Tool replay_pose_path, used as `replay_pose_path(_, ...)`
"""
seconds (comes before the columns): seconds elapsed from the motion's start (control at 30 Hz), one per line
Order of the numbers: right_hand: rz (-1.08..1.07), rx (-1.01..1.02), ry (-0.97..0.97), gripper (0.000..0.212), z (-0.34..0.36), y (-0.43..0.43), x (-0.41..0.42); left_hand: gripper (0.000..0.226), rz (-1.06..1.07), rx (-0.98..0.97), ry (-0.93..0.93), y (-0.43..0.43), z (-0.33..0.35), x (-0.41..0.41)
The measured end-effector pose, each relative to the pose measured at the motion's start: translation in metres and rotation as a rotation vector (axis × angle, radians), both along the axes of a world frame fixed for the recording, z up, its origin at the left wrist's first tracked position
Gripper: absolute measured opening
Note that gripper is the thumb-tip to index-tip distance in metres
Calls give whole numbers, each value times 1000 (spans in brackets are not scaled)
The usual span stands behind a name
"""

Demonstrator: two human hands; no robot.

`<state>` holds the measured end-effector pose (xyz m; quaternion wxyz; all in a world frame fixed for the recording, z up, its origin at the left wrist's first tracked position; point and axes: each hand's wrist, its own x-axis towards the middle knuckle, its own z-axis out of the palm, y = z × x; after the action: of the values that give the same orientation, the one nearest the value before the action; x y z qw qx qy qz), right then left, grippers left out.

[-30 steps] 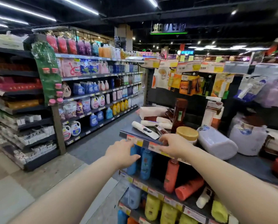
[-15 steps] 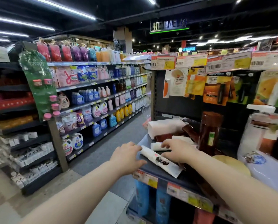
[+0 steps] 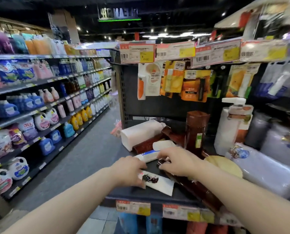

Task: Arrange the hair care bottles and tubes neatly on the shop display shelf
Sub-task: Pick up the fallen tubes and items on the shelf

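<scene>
On the dark shelf [image 3: 137, 194] in front of me, hair care items lie jumbled. My left hand [image 3: 130, 171] grips the left end of a white tube with a dark print [image 3: 159, 182] that lies flat near the shelf's front edge. My right hand [image 3: 179, 162] curls down over the end of a dark brown tube [image 3: 196, 188] lying along the shelf. Its fingertips are next to a second white tube [image 3: 148, 156]. Behind stand an upright brown bottle [image 3: 196, 130] and a white pump bottle [image 3: 228, 132]. A brown bottle [image 3: 147, 144] lies on its side.
A white pack [image 3: 141, 132] lies at the shelf's back left. A round tan lid [image 3: 225, 166] and pale refill pouches [image 3: 267, 174] crowd the right. Hanging packets and price tags [image 3: 174, 51] overhang the shelf. The aisle floor [image 3: 83, 159] and detergent shelves [image 3: 39, 112] are on the left.
The view has closed in on the shelf. My left hand moved from beside the shelf edge onto the printed white tube. My right hand has shifted slightly over the brown tube.
</scene>
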<state>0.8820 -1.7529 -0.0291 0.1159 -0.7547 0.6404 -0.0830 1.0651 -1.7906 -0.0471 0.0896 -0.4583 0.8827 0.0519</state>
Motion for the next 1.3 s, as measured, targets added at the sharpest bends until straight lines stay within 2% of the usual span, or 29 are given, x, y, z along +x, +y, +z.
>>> replay_pose_path(0.2,-115,-20,-25,39,6,6,4,64,-135,-51,-47,-9,-6,9)
replay_pose_path(0.3,-192,-60,-30,38,11,9,6,58,-120,-24,50,-10,-9,21)
replay_pose_path(0.4,-239,-116,-51,36,16,8,7,43,-47,28,256,-9,-6,42)
replay_pose_path(0.53,-284,-194,-134,31,22,2,20,31,120,56,688,-7,2,71)
replay_pose_path(0.63,-213,-147,-327,26,25,0,49,33,266,137,1005,1,9,76)
replay_pose_path(0.7,-107,-60,-512,26,24,2,75,38,308,159,1109,8,10,71)
replay_pose_path(0.8,-13,-29,-658,11,16,2,105,37,279,72,1163,16,2,63)
replay_pose_path(0.9,-11,-110,-669,18,7,-2,114,42,270,38,1205,20,-7,64)
replay_pose_path(1.0,12,-101,-690,17,3,-4,115,48,231,130,1239,22,-12,72)
replay_pose_path(1.1,22,-74,-664,14,-4,-7,114,51,223,199,1196,20,-22,80)
replay_pose_path(1.17,34,-54,-640,20,-8,-8,116,49,229,226,1127,18,-31,84)
replay_pose_path(1.3,26,-73,-667,20,-15,-10,119,49,233,224,1064,16,-45,87)
